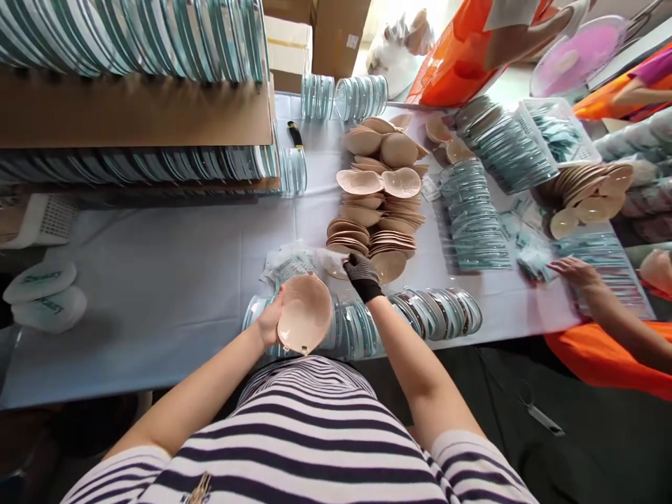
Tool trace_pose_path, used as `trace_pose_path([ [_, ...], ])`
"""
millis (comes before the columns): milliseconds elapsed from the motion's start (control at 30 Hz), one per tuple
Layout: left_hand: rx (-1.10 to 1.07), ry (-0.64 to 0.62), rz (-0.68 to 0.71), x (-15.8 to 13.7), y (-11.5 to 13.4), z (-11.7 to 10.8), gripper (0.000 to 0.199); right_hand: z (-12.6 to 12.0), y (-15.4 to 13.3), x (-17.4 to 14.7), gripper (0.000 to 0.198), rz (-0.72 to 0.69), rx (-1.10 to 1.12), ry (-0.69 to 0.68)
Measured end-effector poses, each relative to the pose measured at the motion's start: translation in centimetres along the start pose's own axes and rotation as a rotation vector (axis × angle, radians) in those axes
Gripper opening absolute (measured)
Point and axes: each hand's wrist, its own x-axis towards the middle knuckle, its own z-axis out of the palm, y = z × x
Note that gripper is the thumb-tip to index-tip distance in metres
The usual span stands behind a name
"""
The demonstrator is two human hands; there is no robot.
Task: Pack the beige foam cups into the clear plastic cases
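My left hand grips a beige adhesive bra cup by its left edge, with the glossy hollow side facing up. My right hand, in a dark grip glove, pinches a blurred piece of clear plastic film just above the cup. Behind my left hand is a pile of small clear printed packets. Stacked beige bra cups stand beyond my right hand. Below both hands, a row of clear round plastic cases runs along the table's front edge, partly hidden by the cup and my right forearm.
Cardboard-lined racks of clear cases fill the back left. A yellow-black cutter lies beside them. Two white printed pads rest at far left. Rightward are stacked clear cases, a white basket and a co-worker's hand at some packets.
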Motion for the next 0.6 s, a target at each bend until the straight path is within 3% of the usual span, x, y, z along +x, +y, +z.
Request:
trace_pose_path([
  [100, 0.024, 0.019, 0.063, 1.4, 0.7, 1.1, 0.074, -4.6, -0.9, -3.7, 0.024, -0.331, -0.025, 0.314],
  [133, 0.029, 0.008, 0.099, 1.9, 0.8, 1.7, 0.076, -5.5, -1.6, -5.3, 0.023, -0.476, -0.071, 0.354],
  [200, 0.028, -0.045, 0.190, 2.7, 0.6, 3.0, 0.080, -5.9, -3.3, -8.5, 0.018, -0.702, -0.204, 0.315],
  [267, 0.030, -0.088, 0.293, 3.2, 0.2, 4.4, 0.083, -4.8, -4.8, -11.1, 0.017, -0.770, -0.317, 0.210],
  [400, 0.107, 0.087, 0.416, 3.3, -1.2, 6.4, 0.062, -2.8, -4.6, -13.9, 0.015, -0.704, -0.257, 0.083],
  [500, 0.132, 0.253, 0.492, 3.3, -2.5, 7.3, 0.041, -3.0, -1.4, -16.1, 0.025, -0.603, 0.061, 0.245],
  [567, 0.104, 0.313, 0.522, 3.7, -3.6, 7.8, 0.035, -2.6, 0.8, -17.8, 0.048, -0.369, 0.382, 0.407],
  [600, 0.091, 0.340, 0.530, 4.0, -4.3, 8.1, 0.035, -1.9, 1.6, -18.7, 0.060, -0.247, 0.569, 0.420],
])
